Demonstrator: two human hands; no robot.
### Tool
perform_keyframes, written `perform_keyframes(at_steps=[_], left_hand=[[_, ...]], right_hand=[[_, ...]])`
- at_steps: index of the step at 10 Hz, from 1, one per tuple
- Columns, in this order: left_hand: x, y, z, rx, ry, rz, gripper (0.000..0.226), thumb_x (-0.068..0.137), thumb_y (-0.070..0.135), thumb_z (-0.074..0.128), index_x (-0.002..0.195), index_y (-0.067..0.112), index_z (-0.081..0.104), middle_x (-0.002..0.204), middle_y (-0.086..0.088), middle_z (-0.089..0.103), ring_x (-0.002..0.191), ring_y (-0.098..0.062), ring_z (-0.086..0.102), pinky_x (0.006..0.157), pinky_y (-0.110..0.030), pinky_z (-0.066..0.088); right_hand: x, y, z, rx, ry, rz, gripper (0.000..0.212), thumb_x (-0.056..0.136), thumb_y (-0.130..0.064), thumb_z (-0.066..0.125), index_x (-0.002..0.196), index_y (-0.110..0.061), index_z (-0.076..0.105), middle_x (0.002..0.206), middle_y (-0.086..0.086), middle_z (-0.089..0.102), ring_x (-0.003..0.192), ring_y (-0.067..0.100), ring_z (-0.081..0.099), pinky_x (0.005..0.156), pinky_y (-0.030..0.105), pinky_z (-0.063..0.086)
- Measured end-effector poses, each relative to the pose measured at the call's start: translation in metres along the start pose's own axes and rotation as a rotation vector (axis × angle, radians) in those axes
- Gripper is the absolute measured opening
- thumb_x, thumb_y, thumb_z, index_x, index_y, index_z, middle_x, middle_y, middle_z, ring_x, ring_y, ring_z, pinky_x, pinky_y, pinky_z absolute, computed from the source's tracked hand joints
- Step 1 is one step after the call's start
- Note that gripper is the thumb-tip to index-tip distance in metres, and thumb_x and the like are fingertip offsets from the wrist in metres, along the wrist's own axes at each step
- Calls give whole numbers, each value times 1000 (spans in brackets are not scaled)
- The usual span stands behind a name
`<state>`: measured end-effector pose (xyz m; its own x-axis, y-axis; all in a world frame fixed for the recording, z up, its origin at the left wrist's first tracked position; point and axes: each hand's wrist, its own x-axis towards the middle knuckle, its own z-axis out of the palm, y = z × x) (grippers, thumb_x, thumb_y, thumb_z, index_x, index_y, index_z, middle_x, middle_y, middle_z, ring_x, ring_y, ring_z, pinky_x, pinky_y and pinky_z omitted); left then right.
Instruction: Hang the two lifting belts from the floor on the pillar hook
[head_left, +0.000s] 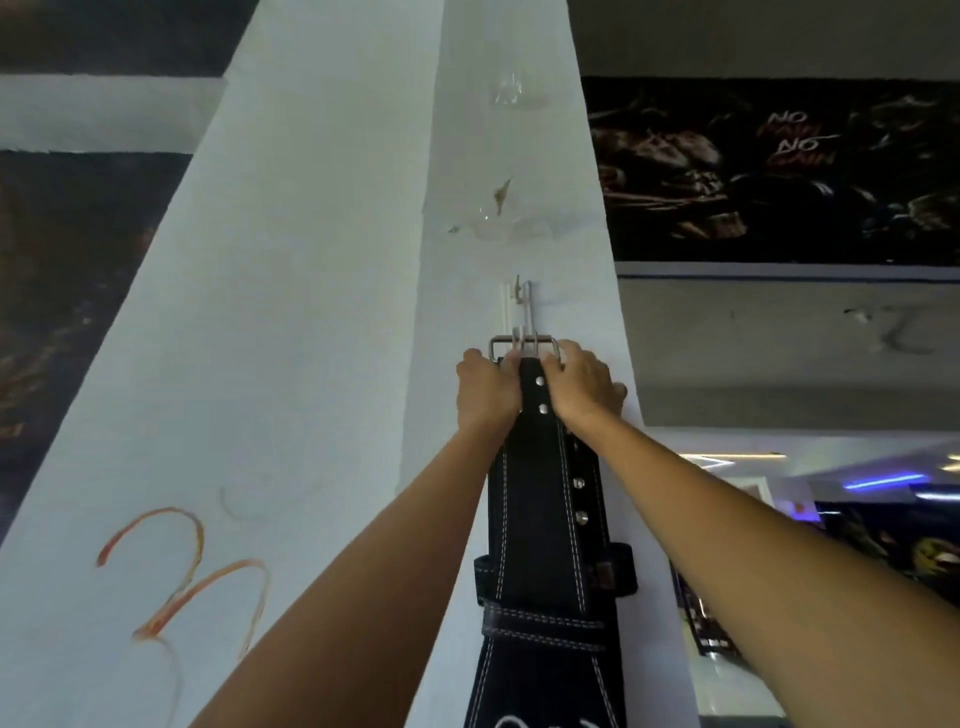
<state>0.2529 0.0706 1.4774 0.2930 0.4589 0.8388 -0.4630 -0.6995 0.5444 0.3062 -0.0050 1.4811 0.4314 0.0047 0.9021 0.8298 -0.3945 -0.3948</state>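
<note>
A black lifting belt (540, 525) with white stitching and metal rivets hangs down the face of the white pillar (322, 291). Its steel buckle (523, 344) sits at the lower end of a thin metal hook (522, 306) fixed to the pillar. My left hand (488, 387) grips the belt's top left edge just under the buckle. My right hand (582, 382) grips the top right edge. A second black belt (597, 499) shows partly behind the first, on the right side; its top is hidden by my right hand.
The pillar bears orange scribbles (182, 566) at lower left and old tape marks (504, 218) above the hook. A dark poster (779, 171) hangs on the wall to the right. Lit gym space (857, 483) lies at lower right.
</note>
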Motion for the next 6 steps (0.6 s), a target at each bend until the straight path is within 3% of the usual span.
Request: perform_keyframes(at_steps=[1,2,3,4,5,6], left_hand=[[-36,-16,4,13,-21,187,44,94,28,40,135,10,36,136,-10,47,122,-30,48,100,-50,39],[-63,-33,4,117,-44,246,52,96,34,36,144,17,25,151,-6,34,136,-26,35,107,-54,31],[-88,-48,-4,215,-108,306,58,98,37,32,149,15,15,158,-7,17,144,-21,20,114,-48,23],[-117,-54,-21,262,-92,338,58,98,37,33,148,12,19,156,-9,23,144,-22,21,116,-44,20],[-163,-40,-45,352,-65,345,59,98,35,36,149,12,17,158,-7,19,146,-22,12,119,-40,10],[-204,-11,-73,450,25,450,61,97,35,37,149,10,15,158,-7,16,147,-22,9,118,-36,4]], right_hand=[[-35,4,-2,-130,-126,-125,52,99,-32,22,148,-21,8,158,2,12,146,16,6,117,49,-1],[-63,16,-3,-144,-160,-159,54,100,-31,20,148,-23,-3,159,0,7,146,13,-1,117,47,-10],[-92,25,-13,-188,-199,-204,55,100,-30,23,148,-24,-4,159,0,9,146,13,2,117,44,-9],[-123,31,-30,-243,-179,-190,53,100,-30,24,148,-21,3,159,0,8,146,12,2,116,39,-7],[-165,24,-56,-262,-114,-248,53,100,-31,22,148,-17,4,159,1,3,146,15,1,116,37,-6],[-200,6,-90,-241,57,-310,52,100,-29,24,147,-15,10,158,3,8,146,17,5,116,35,-5]])
